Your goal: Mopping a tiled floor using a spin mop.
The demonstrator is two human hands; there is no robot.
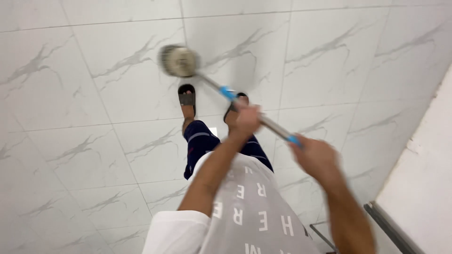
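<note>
While motion-blurred, left hand (246, 118), right hand (316, 155) both grip mop handle (263, 120); mop head (178, 61) indistinct.

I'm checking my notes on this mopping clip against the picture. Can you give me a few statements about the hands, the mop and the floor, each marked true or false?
1. Both hands grip the mop handle. True: the left hand holds it nearer the head, the right hand at the upper end.
2. The mop head is square and red. False: it is round and greyish white.
3. The floor is white tile with grey veining. True.
4. The person is barefoot. False: a dark sandal is on the foot.
5. The handle has blue sections. True.
</note>
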